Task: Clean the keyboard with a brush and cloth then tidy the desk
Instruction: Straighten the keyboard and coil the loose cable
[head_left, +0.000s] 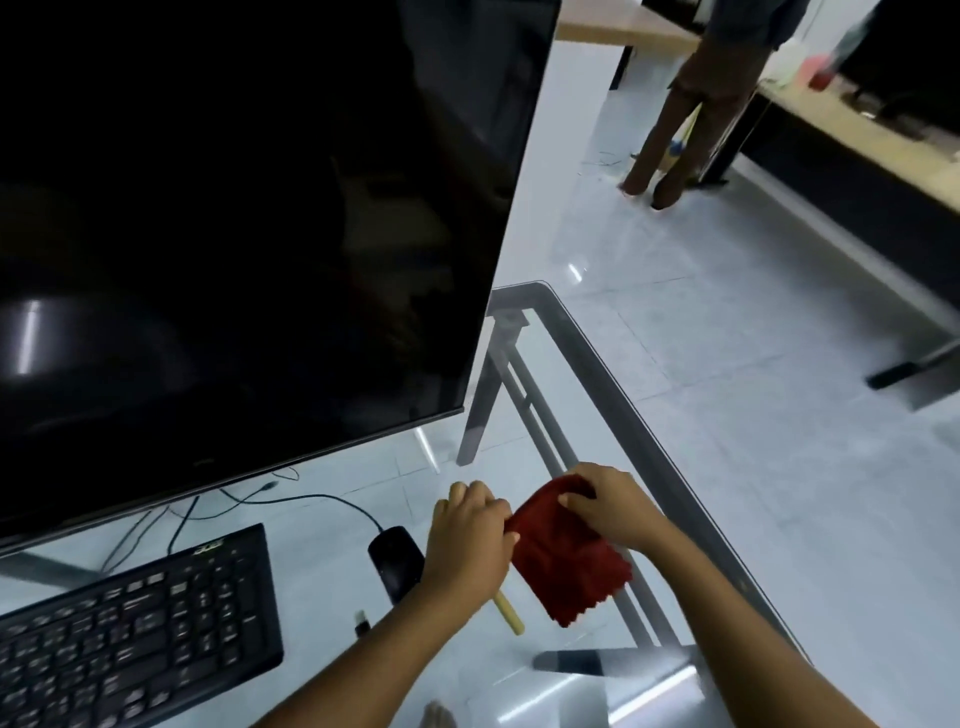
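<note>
While the big black screen (234, 234) fills the left side, the glass counter (613, 374) runs under it, and its right edge passes close by the right arm, with white floor (753, 364) past it; the black keyboard (135, 634) lies at the lower left; the red cloth (566, 561) hangs over the counter's right part; the left hand (470, 540) pinches its left edge with curled fingers; the right hand (610, 506) grips its top corner; the mouse (395, 558) sits just left of the left hand; a pale stick (509, 616) pokes out under the left wrist.
</note>
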